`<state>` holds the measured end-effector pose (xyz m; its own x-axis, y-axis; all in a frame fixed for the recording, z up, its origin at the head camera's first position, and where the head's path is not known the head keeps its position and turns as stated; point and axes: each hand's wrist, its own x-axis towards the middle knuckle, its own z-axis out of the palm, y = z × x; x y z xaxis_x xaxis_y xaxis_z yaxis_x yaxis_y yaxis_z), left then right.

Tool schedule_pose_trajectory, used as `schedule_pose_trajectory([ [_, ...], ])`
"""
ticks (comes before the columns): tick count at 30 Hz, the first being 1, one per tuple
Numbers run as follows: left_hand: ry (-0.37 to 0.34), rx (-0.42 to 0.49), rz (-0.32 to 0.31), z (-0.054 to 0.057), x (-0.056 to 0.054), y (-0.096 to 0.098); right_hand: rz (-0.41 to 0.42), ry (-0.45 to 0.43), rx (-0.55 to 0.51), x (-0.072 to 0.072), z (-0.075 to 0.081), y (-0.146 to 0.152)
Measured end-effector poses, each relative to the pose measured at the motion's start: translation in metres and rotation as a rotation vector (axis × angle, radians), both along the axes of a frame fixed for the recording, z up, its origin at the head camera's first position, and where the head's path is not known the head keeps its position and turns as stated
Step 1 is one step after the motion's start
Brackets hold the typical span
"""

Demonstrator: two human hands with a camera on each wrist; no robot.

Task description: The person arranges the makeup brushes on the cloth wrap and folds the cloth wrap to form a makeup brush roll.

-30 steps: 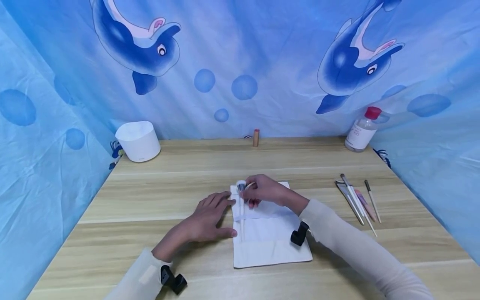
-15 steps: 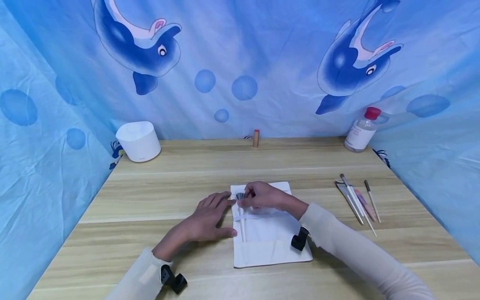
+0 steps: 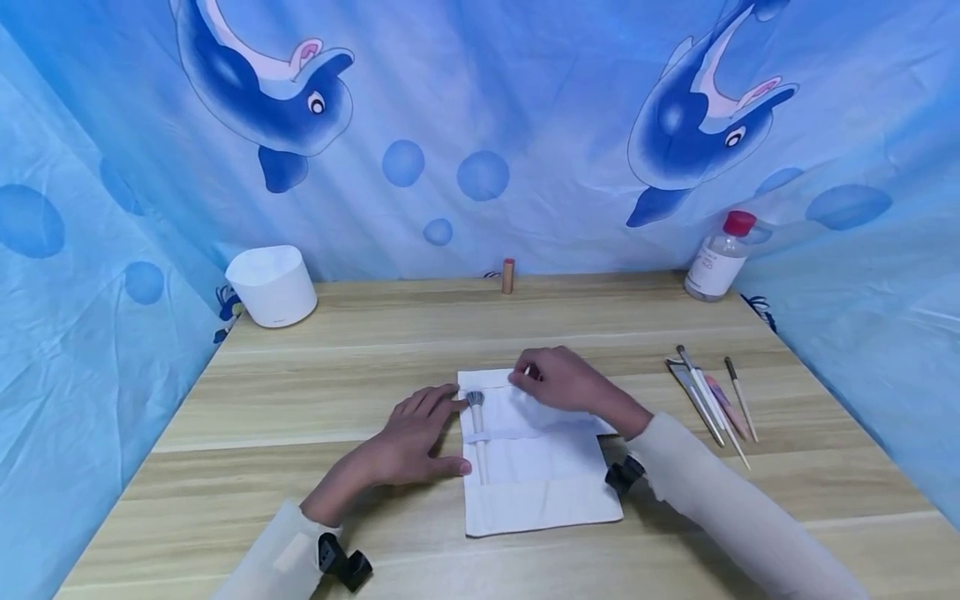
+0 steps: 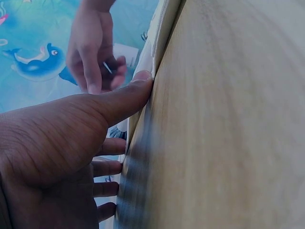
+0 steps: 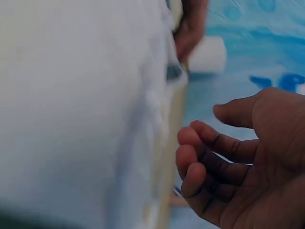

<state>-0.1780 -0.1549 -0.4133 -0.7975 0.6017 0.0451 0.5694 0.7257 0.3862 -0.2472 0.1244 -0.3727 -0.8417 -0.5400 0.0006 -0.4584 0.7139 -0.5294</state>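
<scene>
A white fabric brush roll [image 3: 543,506] lies spread on the table. Along its left side sits a makeup brush [image 3: 480,454] with a pale handle and dark-and-white bristles, passing under a strap with its lower end in the pocket. My left hand [image 3: 408,442] rests at the roll's left edge, thumb and fingertips touching the border; in the left wrist view the thumb [image 4: 126,100] presses that edge. Above the roll's upper part hovers my right hand [image 3: 562,382]. Its fingers [image 5: 193,179] are loosely curled, the thumb stands apart, and nothing is between them.
Several brushes [image 3: 705,396] and slim tools lie to the right, a pink one [image 3: 726,404] among them. A white cup-like container [image 3: 273,287] stands back left, a small brown tube [image 3: 508,277] back centre, and a red-capped bottle [image 3: 718,258] back right.
My right hand has let go of the makeup brush and moved up and right. The brush slid down under the strap into the pocket. My left hand has stayed put.
</scene>
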Motion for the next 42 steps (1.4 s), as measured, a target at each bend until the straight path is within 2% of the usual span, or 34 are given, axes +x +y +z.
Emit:
schedule_pose_trajectory([
  [6, -0.020, -0.007, 0.010, 0.000, 0.001, 0.000, -0.142, 0.133, 0.086, 0.001, 0.025, 0.051],
  [8, -0.021, -0.005, 0.012, 0.000, 0.001, 0.001, -0.203, 0.147, 0.133, 0.002, 0.032, 0.072],
  [14, -0.019, -0.007, 0.007, -0.001, 0.000, 0.000, -0.359, 0.067, 0.293, 0.004, 0.042, 0.135],
  [20, -0.001, -0.011, 0.008, -0.001, -0.001, -0.001, -0.396, -0.006, 0.435, 0.003, 0.043, 0.179],
  [23, -0.007, -0.004, 0.005, -0.001, -0.001, -0.001, -0.391, -0.048, 0.457, 0.004, 0.039, 0.190],
  [30, -0.011, 0.005, -0.007, -0.001, 0.000, -0.001, -0.410, -0.137, 0.458, 0.007, 0.016, 0.197],
  [35, -0.007, -0.001, -0.008, -0.001, 0.000, -0.001, -0.403, -0.131, 0.446, 0.007, 0.005, 0.196],
  [42, -0.006, -0.003, -0.005, -0.001, 0.000, -0.001, -0.432, -0.112, 0.433, 0.003, -0.002, 0.189],
])
